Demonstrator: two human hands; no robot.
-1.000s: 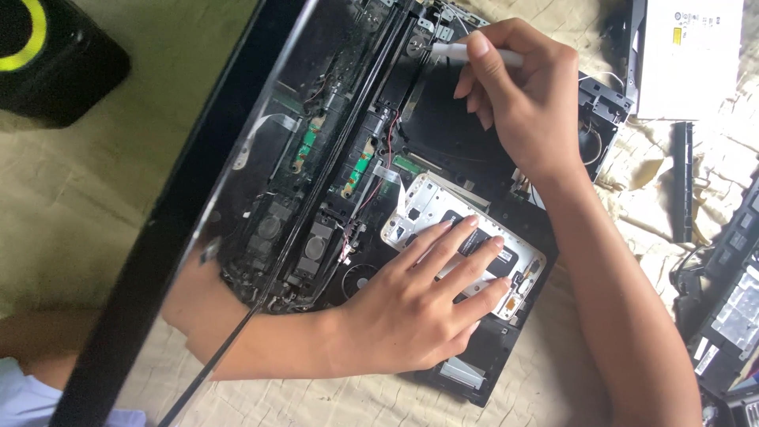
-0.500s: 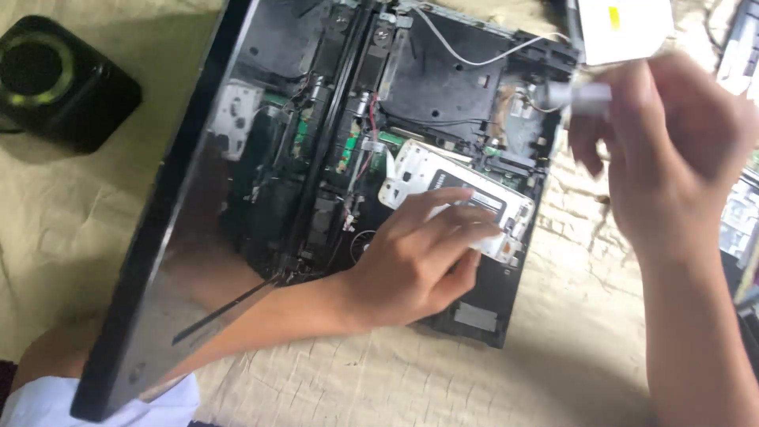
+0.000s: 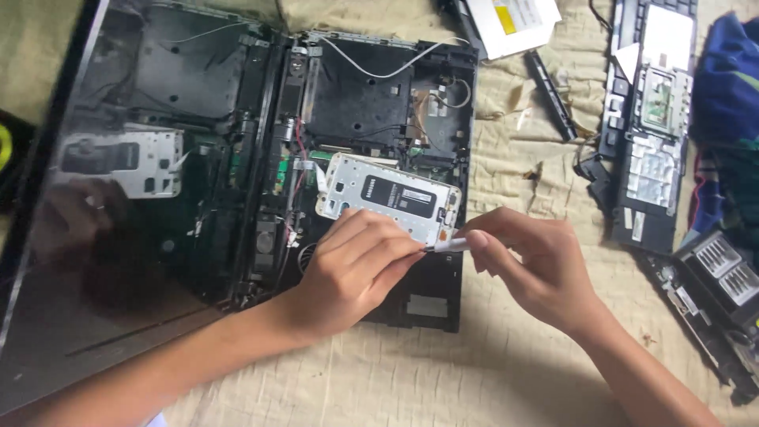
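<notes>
The opened phone [image 3: 389, 198], back cover off so its white inner frame shows, lies on top of the gutted laptop base [image 3: 371, 103], which works as a flat rest for it. Left hand [image 3: 356, 269] sits at the phone's lower edge with fingers curled, looks like it's pinning the thing so it doesn't slide. Right hand [image 3: 538, 265] pinches a thin white tool [image 3: 447, 246], tip at the phone's lower right corner. The laptop's screen [image 3: 118, 198] is folded open to the left. A keyboard deck [image 3: 648, 119] and an optical drive [image 3: 514, 24] lie further out on the beige cloth [image 3: 506, 372].
</notes>
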